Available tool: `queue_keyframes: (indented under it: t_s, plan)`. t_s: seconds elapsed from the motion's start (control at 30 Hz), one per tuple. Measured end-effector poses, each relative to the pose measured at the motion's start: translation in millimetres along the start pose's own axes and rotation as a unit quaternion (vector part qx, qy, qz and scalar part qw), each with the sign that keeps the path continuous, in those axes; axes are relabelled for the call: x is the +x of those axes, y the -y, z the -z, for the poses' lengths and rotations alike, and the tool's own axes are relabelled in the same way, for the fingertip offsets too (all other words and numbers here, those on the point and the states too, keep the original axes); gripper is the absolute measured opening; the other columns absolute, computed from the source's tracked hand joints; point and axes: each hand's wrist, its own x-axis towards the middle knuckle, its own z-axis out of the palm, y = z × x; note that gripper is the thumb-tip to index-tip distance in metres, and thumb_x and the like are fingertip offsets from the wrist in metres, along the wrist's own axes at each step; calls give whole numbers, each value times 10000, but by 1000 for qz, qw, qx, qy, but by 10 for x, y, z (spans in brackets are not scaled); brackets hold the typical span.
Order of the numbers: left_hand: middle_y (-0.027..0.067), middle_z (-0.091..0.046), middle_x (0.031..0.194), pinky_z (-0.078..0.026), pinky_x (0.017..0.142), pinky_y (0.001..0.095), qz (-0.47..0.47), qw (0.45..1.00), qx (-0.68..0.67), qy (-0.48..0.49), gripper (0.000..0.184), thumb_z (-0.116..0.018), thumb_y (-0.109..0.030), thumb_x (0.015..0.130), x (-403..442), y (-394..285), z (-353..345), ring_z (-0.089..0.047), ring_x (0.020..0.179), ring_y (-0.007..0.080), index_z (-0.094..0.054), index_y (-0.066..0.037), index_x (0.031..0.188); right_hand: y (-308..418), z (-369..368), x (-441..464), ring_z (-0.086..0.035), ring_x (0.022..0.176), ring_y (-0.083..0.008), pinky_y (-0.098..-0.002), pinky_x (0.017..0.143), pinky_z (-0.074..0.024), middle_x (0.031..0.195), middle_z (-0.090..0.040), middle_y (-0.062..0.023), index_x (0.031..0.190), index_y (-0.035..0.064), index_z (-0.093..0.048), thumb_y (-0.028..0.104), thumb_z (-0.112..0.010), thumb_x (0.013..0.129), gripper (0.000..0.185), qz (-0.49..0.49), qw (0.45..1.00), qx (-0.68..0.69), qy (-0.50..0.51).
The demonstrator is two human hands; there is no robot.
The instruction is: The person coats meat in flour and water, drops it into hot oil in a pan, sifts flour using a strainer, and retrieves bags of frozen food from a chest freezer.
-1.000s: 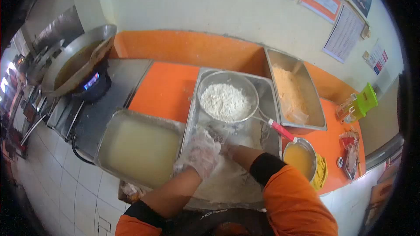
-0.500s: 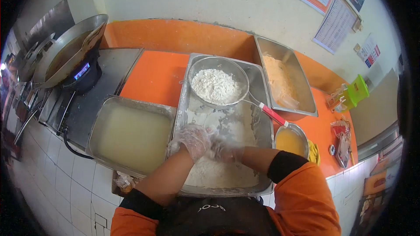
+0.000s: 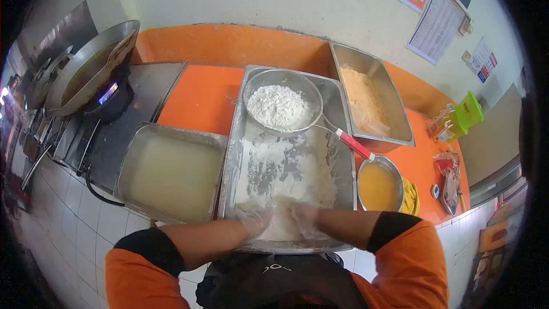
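Note:
My left hand (image 3: 255,220) and my right hand (image 3: 304,218), both in clear plastic gloves, are low in a large metal tray (image 3: 230,166) near its front edge. White flour (image 3: 286,226) lies between and around them. Motion smears the fingers of both hands, so I cannot make out their pose or whether they hold anything. More flour is spread thinly over the tray floor, with bare metal showing through. Across the far end of the tray rests a round sieve (image 3: 318,83) with a red handle (image 3: 354,144), holding a heap of white flour (image 3: 280,106).
To the left stands a pan (image 3: 223,154) of cloudy liquid, with a wok (image 3: 128,30) on a burner beyond it. At right are a deep metal pan (image 3: 403,109) of orange-tinted powder, a bowl (image 3: 397,167) of orange-yellow liquid, a yellow cloth (image 3: 410,196) and a green container (image 3: 469,113).
Both hands have moved toward the tray's front edge, and my left forearm has swung flatter. More of the flour-streaked tray floor now shows in the middle.

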Motion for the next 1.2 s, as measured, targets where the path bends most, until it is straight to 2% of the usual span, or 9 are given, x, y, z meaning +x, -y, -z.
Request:
queue_keyframes:
  t_s: [0.27,0.43,0.67,0.77,0.9,0.97,1.0,1.07,1.2]
  plan:
    - [240,-555,1010,-380,885,431,1,998,-22,-58,324,-427,-198,819,419,-204,161,-535,993,330,-535,-30,1074,541,-120,42,-566,773,-188,-332,676,-444,856,-625,-96,861,-7,-622,221,-462,852,279,-49,849,513,-114]
    - [201,-538,978,-404,858,393,43,943,-136,-299,306,-444,-220,810,149,-830,1387,-512,977,313,-518,-55,1056,1125,622,-807,-571,807,-195,-307,755,-439,920,-621,-106,949,5,-586,231,-405,884,297,185,765,616,19]
    - [160,-552,954,-432,809,388,-26,933,-48,-355,277,-412,-149,803,514,-971,2905,-536,894,298,-505,-43,1042,1477,1976,-632,-585,865,-227,-307,751,-457,961,-604,-133,1009,47,-567,170,-398,877,248,204,898,-61,-385]
    - [137,-555,899,-443,767,385,-30,924,99,-368,270,-404,-122,794,806,-711,3142,-549,819,284,-512,-37,1027,1797,1942,-944,-544,986,-286,-331,797,-446,1063,-552,-199,1066,46,-550,137,-358,873,287,161,888,163,-399]
    - [96,-506,742,-444,629,360,-98,691,522,-490,239,-397,-125,795,885,-290,2524,-517,659,238,-535,-50,974,1284,1415,-861,-495,1067,-317,-350,865,-416,1079,-524,-238,1060,38,-542,146,-341,868,298,187,821,-109,-528]
    - [106,-500,722,-437,600,360,-149,733,418,-516,225,-392,-162,819,503,-418,2216,-512,655,233,-551,-56,937,919,1026,-777,-507,1045,-310,-351,861,-415,1031,-547,-230,1024,36,-549,153,-361,857,277,264,722,-307,-561]
    - [115,-507,843,-417,683,346,-124,906,217,-343,253,-374,-181,846,237,-677,2294,-495,783,226,-527,-43,993,754,892,-739,-518,1027,-304,-352,850,-420,1010,-559,-219,1016,39,-549,144,-373,846,267,285,644,-424,-569]
    - [133,-521,1083,-376,848,319,183,925,-313,-112,318,-337,-217,901,-296,-1194,2448,-463,1039,212,-479,-17,1104,530,802,-513,-552,954,-272,-351,789,-445,972,-581,-164,1023,47,-542,109,-388,826,258,206,678,-535,-459]
    - [80,-542,953,-402,771,288,161,948,-152,-227,323,-365,-298,914,-152,-516,1299,-497,871,158,-505,-64,1089,291,605,237,-574,884,-234,-345,729,-463,937,-593,-103,1021,41,-535,107,-388,832,249,31,945,-246,-212]
